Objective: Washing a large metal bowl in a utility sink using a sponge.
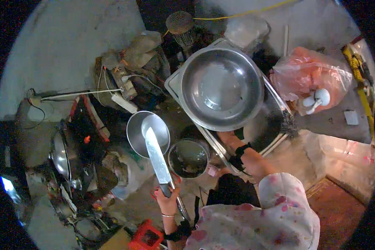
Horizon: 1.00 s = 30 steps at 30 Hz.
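Observation:
My left hand (168, 201) grips the dark handle of a broad kitchen knife (156, 156), its blade pointing away from me. A metal rod handle (182, 207) passes through the same hand; it lines up with a round metal scoop (137, 134) under the blade tip, though their join is hidden. My right hand (228, 139) reaches beneath the near rim of a wide stainless steel basin (220, 90); its fingers are hidden. The basin rests over a larger angular metal tub (262, 125). Beside the tub stands a round pot (189, 157), apparently holding dark liquid.
A clear plastic bag with orange-pink contents (312, 72) lies right of the tub. Left are a power strip with cords (125, 103) and a metal wok or lid (61, 153). A red plastic object (146, 236) sits near me. Behind stands a woven cylindrical basket (180, 26).

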### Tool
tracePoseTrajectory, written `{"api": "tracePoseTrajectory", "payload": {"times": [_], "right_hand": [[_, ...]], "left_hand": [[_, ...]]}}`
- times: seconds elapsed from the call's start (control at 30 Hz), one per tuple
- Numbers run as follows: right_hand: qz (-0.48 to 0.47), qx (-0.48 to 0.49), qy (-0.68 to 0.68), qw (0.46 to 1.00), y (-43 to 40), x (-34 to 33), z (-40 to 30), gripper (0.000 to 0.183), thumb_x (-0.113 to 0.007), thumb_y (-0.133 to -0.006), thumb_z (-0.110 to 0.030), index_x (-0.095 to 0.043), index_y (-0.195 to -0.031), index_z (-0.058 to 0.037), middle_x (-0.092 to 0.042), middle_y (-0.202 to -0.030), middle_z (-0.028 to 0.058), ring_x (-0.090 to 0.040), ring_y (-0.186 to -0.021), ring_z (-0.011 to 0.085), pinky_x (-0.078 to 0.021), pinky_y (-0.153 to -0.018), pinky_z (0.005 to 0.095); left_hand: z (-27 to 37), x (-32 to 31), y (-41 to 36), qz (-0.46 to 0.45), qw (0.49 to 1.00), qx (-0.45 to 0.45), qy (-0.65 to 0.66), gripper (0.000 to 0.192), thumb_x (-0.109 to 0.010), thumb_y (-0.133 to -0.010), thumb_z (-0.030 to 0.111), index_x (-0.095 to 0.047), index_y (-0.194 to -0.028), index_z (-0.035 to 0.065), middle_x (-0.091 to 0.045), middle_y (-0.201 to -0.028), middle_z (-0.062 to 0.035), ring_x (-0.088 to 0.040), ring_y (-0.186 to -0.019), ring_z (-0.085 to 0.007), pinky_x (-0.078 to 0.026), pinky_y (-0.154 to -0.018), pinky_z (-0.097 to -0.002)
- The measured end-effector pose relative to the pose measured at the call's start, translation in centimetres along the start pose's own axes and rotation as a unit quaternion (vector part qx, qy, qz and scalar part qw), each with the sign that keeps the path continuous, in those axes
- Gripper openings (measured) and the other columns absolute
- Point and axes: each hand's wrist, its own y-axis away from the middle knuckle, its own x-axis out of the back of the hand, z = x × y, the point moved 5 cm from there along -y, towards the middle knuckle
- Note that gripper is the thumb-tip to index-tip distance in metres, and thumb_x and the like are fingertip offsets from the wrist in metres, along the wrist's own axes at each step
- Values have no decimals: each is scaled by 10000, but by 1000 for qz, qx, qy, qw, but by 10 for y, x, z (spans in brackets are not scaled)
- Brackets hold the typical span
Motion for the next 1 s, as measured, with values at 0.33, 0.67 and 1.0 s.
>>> {"api": "tracePoseTrajectory", "payload": {"times": [0.33, 0.67, 1.0], "right_hand": [[-99, -42, 130, 986, 7, -7, 8, 472, -328, -919, -334, -297, -1316, -81, -230, -1397, 123, -205, -1284, 263, -139, -1066, 360], [-300, -137, 423, 844, 35, 75, -80, 576, -436, -821, -413, -408, -1233, -12, -331, -1338, 176, -260, -1258, 330, -238, -1034, 395], [-224, 109, 428, 869, 67, 86, -42, 304, -483, -781, -151, -545, -1079, -170, -581, -870, 157, -580, -761, 345, -489, -637, 412]], "left_hand": [[-27, -9, 6, -12, 993, 21, 119, 207, -653, -705, -22, -457, -756, 16, -612, -858, -98, -579, -751, -143, -501, -679, -277], [1, -4, 8, -46, 992, -7, 120, 201, -591, -735, -76, -412, -754, 14, -583, -897, -154, -602, -849, -209, -526, -677, -322], [7, 0, 20, -49, 990, -1, 131, 198, -601, -724, -82, -433, -759, 16, -590, -917, -163, -593, -799, -184, -520, -676, -311]]}}
